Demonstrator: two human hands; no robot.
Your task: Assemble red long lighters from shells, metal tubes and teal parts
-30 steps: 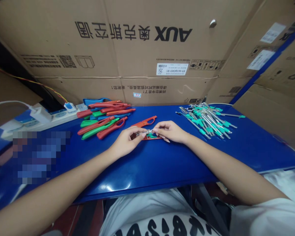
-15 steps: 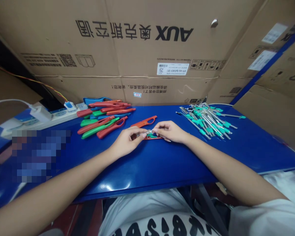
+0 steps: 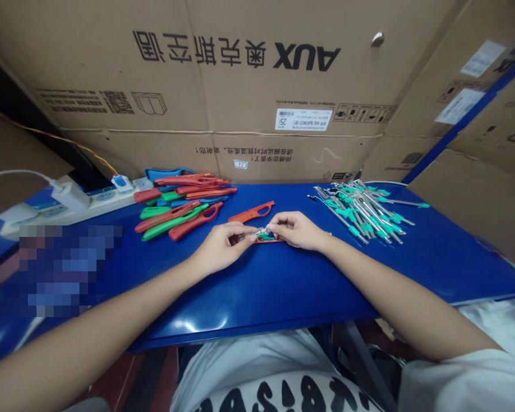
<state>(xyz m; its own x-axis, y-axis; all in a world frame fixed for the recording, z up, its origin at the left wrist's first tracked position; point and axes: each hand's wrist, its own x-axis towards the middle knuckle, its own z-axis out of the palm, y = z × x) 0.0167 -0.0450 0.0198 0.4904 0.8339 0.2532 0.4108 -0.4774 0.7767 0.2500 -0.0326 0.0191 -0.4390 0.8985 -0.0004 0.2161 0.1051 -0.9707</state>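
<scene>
Above the table's middle, my left hand is closed round a small, clear, tube-like piece with a shiny end. At that end, the thumb and fingertips of my right hand are pinched together; what they grip is too small to make out. Just beneath the fingers lies an orange-red lighter handle shell with a green part in it, mostly covered by both hands. Another orange lighter handle shell, with a loop-shaped opening, rests on the table right behind them.
Red, green and blue lighter handle shells are piled at left. Metal lighter rods with green triggers are heaped at right. A power strip with plugs lies far left on the blue table. Cardboard stands behind.
Both hands stay nearly in place. The clear piece in my left hand has tilted or shifted very slightly near the right fingertips.
</scene>
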